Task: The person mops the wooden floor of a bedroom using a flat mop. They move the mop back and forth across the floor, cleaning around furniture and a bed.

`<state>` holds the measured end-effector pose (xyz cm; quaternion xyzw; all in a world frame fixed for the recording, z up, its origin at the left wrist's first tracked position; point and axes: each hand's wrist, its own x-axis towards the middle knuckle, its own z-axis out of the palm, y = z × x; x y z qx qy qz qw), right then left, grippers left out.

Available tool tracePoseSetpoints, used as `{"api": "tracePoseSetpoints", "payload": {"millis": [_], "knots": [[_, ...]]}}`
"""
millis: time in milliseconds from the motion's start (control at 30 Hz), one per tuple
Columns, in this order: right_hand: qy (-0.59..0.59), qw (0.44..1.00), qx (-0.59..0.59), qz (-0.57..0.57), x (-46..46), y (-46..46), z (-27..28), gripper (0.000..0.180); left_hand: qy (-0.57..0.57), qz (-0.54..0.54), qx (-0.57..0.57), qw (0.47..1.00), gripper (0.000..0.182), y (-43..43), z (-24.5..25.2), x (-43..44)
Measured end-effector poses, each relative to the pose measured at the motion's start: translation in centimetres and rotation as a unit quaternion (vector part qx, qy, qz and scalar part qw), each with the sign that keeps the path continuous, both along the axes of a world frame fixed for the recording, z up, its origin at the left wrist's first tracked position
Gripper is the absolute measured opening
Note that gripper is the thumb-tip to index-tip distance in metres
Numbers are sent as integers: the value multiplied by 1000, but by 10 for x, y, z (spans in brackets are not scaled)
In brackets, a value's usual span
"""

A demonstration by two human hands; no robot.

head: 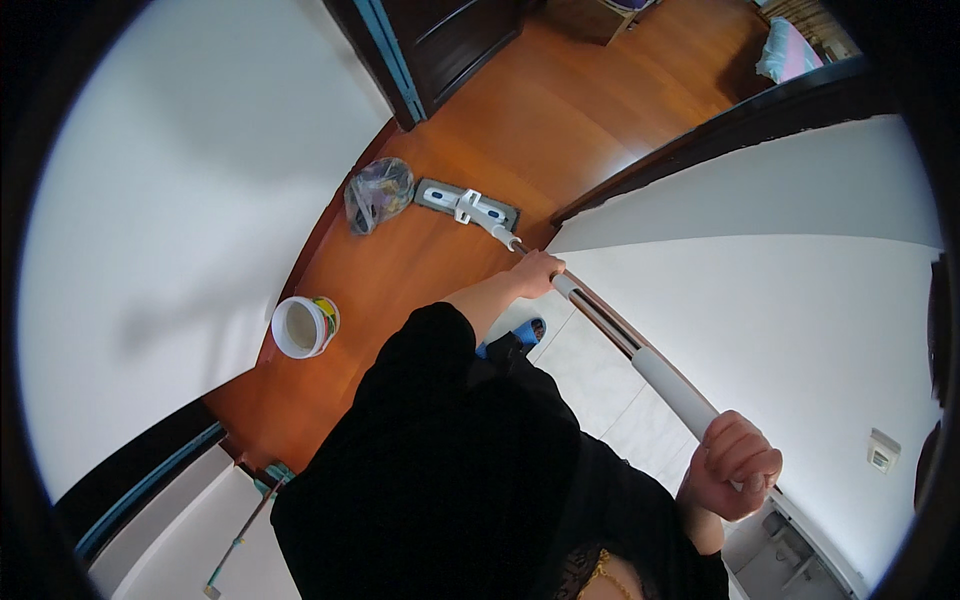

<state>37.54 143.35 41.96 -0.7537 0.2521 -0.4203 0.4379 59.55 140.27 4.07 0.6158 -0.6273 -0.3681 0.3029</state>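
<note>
My left hand [536, 274] is closed around the lower part of a flat mop's pole [607, 322], near the white collar. Higher up, my right hand [735, 465] grips the white handle end, fingers curled over it. The pole slants from the lower right to the upper left. At its far end the rectangular grey mop head [466, 204] with a white joint lies flat on the wooden floor [420, 277]. Right beside the head's left end is a clear plastic bag [379, 195] with mixed contents, by the wall.
A white bucket [304, 328] stands at the left wall. A dark door [450, 45] and doorway lie beyond, with a pillow [787, 51] in the far room. White tiles [577, 341] and a wall [810, 315] are at the right. Another long-handled tool [241, 536] leans at lower left.
</note>
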Motion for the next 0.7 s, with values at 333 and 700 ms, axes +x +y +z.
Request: {"api": "tracePoseSetpoints", "payload": {"millis": [333,700], "knots": [[-141,979,87,118,18,-26,25,24,49,111,-10,993,9,16,8,-26],[125,985,66,95,32,-2,-17,21,29,138,54,989,10,145,-17,23]]}}
